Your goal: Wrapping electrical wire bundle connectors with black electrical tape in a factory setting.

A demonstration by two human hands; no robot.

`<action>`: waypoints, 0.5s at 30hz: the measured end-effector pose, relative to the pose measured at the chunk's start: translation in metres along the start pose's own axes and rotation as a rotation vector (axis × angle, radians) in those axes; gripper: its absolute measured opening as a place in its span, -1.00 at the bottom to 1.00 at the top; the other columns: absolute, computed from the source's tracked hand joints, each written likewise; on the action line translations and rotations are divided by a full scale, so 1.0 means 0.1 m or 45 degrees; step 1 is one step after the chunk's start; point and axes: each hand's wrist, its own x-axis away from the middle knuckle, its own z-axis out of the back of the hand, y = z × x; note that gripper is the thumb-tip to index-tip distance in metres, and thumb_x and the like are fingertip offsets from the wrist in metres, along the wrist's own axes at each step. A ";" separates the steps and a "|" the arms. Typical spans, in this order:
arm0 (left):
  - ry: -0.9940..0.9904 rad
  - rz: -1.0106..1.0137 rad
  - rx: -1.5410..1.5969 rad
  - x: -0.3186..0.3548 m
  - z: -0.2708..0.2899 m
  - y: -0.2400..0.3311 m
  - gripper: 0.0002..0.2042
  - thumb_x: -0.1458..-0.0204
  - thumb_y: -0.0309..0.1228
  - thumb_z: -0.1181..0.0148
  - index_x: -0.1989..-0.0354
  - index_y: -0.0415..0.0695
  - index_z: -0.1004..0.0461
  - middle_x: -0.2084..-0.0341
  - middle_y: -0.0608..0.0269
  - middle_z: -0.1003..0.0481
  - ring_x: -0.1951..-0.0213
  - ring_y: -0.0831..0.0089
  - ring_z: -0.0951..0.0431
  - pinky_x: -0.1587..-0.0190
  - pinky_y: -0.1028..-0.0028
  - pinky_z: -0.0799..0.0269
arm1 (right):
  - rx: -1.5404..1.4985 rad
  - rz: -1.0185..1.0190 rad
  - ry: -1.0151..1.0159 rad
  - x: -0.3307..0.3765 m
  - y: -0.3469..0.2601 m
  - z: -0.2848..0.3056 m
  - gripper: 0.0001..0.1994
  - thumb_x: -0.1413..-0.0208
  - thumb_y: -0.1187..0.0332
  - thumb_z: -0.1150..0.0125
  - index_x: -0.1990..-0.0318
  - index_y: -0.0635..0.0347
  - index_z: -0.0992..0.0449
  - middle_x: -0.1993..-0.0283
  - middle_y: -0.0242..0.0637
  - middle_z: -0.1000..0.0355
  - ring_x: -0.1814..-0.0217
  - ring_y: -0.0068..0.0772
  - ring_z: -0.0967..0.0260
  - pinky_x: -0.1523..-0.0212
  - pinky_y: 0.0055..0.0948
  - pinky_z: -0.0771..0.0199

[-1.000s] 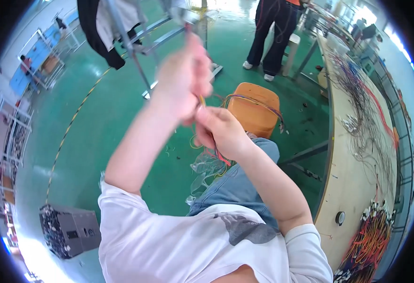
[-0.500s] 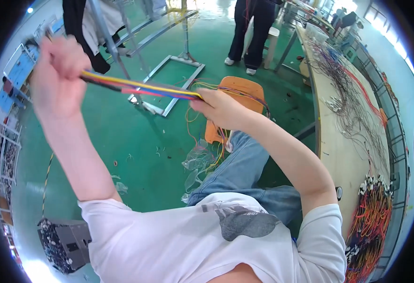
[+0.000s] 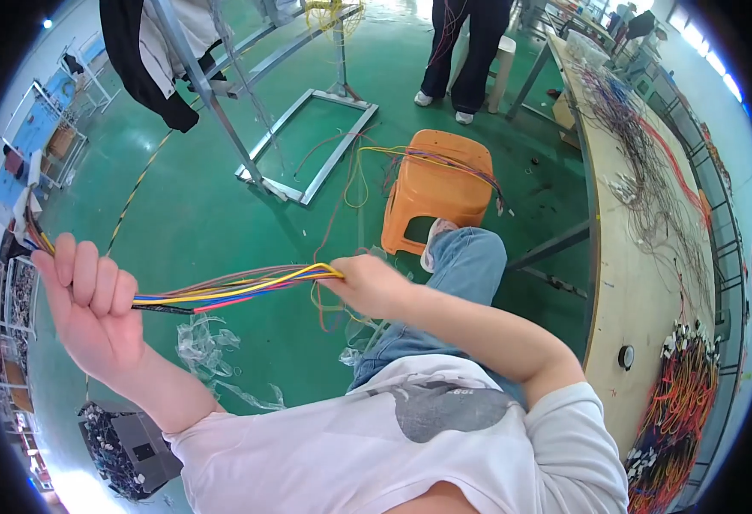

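A bundle of coloured wires [image 3: 239, 285], yellow, red, blue, brown and black, is stretched between my two hands. My left hand [image 3: 93, 300] is closed round its left end, where a dark sleeve shows and some wire ends stick out past the fist. My right hand [image 3: 365, 283] grips the other end, above my knee. Loose wire ends hang below the right fist. Beyond it, an orange plastic stool [image 3: 444, 176] carries another thin bunch of wires [image 3: 453, 163] across its seat.
A long workbench [image 3: 624, 291] on the right holds tangled wires, a roll of black tape [image 3: 626, 357] and a heap of red-orange harnesses [image 3: 683, 377]. Ahead stands a metal frame [image 3: 307, 193]. Clear plastic scraps [image 3: 209, 347] lie on the green floor. Another person's legs [image 3: 457, 56] are at the back.
Both hands have come down and nearer, still holding the wire bundle. The strands, tight together before, now spread apart slightly near the right hand. The view has shifted a little.
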 end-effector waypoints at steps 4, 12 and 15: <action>0.002 -0.046 0.094 -0.05 0.05 0.07 -0.72 -0.16 -0.28 0.28 0.59 -0.07 -0.01 0.79 0.43 0.05 0.78 0.65 0.17 0.74 0.59 0.24 | 0.219 0.144 -0.122 0.25 -0.10 0.53 -0.66 0.00 0.10 -0.02 0.49 0.26 -0.36 0.58 -0.06 -0.34 0.45 -0.01 -0.32 0.43 -0.20 -0.29; 0.078 -0.089 0.100 -0.26 0.39 0.01 -0.73 -0.16 -0.33 0.25 0.59 -0.10 -0.02 0.77 0.42 0.06 0.75 0.64 0.16 0.72 0.59 0.22 | 0.641 0.161 -0.038 0.00 1.07 1.04 -0.54 0.13 0.01 -0.13 0.32 0.32 -0.40 0.29 -0.06 -0.37 0.14 -0.11 -0.29 0.14 -0.31 -0.29; 0.151 -0.133 0.038 -0.26 0.46 0.00 -0.72 -0.16 -0.31 0.25 0.59 -0.09 -0.03 0.77 0.44 0.07 0.75 0.65 0.17 0.72 0.59 0.23 | 0.757 0.261 0.024 -0.23 1.66 1.31 -0.78 0.03 0.34 0.03 0.26 0.26 -0.39 0.25 -0.11 -0.36 0.08 -0.10 -0.25 0.06 -0.27 -0.24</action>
